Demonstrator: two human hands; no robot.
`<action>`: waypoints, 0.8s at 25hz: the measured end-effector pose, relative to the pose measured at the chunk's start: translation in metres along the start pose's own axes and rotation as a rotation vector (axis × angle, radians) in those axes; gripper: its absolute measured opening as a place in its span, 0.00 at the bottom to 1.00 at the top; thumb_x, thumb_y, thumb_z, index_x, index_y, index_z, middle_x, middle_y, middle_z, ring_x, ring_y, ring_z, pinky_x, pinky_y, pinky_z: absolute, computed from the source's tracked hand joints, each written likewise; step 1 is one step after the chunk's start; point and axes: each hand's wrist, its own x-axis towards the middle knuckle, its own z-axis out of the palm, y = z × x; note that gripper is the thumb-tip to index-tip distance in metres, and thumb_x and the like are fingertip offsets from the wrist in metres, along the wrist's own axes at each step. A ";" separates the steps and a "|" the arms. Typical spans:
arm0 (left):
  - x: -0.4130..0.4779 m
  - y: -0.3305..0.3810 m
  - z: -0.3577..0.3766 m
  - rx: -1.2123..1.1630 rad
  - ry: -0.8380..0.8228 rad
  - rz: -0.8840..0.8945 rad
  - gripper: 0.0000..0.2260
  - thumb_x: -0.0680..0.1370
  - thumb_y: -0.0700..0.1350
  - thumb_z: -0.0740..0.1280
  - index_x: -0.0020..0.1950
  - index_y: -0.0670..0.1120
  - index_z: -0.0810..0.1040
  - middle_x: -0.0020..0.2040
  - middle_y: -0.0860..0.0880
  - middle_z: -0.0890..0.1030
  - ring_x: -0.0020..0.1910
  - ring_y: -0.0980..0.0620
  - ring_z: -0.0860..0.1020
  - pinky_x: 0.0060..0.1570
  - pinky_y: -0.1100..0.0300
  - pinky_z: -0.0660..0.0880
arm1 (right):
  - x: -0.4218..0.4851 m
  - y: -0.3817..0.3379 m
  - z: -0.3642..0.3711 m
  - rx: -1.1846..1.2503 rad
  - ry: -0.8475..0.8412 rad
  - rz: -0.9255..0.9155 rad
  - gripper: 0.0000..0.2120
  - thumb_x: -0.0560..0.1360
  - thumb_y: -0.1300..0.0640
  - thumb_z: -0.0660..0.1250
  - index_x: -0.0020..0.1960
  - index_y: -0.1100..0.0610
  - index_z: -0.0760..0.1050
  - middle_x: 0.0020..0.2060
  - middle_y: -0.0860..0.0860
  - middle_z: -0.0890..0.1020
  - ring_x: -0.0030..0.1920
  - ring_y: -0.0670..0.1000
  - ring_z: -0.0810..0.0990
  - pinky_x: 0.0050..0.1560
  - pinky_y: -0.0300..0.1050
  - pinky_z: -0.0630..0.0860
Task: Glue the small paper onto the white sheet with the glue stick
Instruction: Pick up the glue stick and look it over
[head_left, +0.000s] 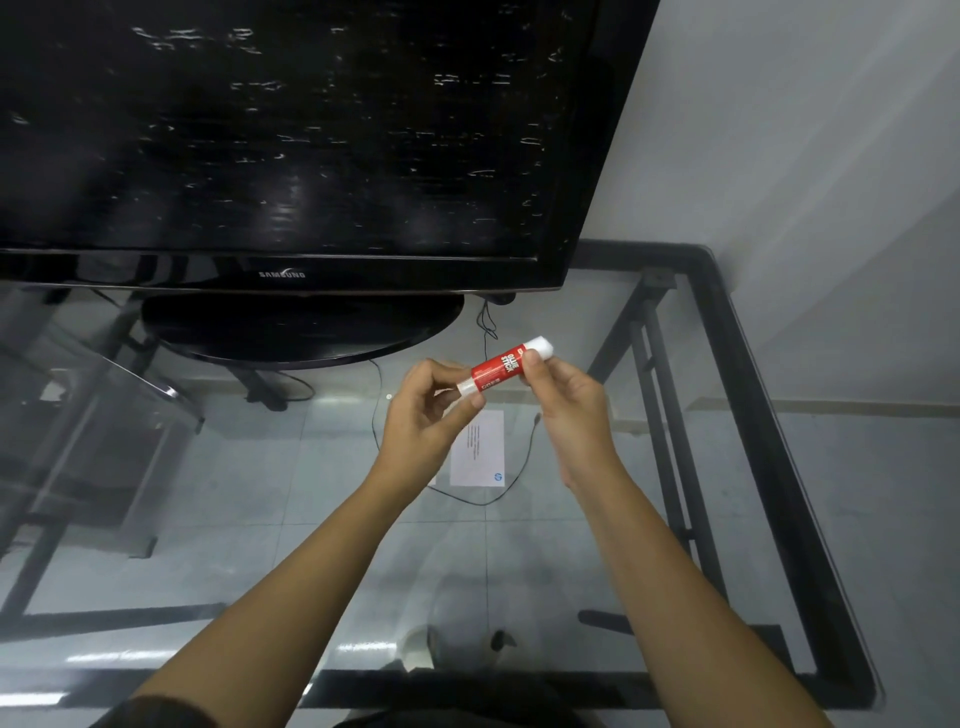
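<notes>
A red and white glue stick (497, 368) is held in the air over the glass table, tilted with its white cap up to the right. My left hand (431, 410) pinches its lower white end. My right hand (566, 405) grips its upper part near the cap. Below the hands a white sheet (480, 452) with small print and a blue logo lies flat on the glass, partly hidden by my left hand. A separate small paper cannot be made out.
A large black television (291, 145) on an oval base (301, 327) stands at the back of the glass table (737, 332) with its black metal frame. A thin black cable (511, 483) loops around the sheet. A white wall is at the right.
</notes>
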 end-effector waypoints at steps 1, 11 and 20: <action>0.000 -0.001 0.000 -0.036 0.000 -0.046 0.10 0.72 0.47 0.70 0.52 0.55 0.74 0.50 0.53 0.79 0.47 0.54 0.80 0.46 0.60 0.78 | -0.001 0.000 0.000 0.000 0.004 -0.003 0.09 0.73 0.43 0.65 0.46 0.47 0.80 0.42 0.41 0.84 0.47 0.38 0.80 0.40 0.27 0.72; 0.000 -0.001 0.000 -0.206 -0.034 -0.267 0.12 0.74 0.54 0.66 0.54 0.51 0.74 0.45 0.53 0.81 0.42 0.54 0.79 0.46 0.62 0.77 | -0.006 -0.003 0.004 -0.010 0.017 -0.030 0.07 0.72 0.44 0.67 0.45 0.45 0.79 0.40 0.40 0.83 0.44 0.35 0.79 0.38 0.23 0.71; 0.000 0.000 -0.006 -0.212 -0.005 -0.168 0.09 0.69 0.46 0.72 0.47 0.57 0.78 0.50 0.55 0.80 0.53 0.54 0.78 0.50 0.60 0.74 | -0.007 -0.004 0.005 -0.019 0.011 -0.035 0.05 0.72 0.45 0.67 0.45 0.44 0.78 0.42 0.42 0.83 0.43 0.32 0.78 0.36 0.21 0.70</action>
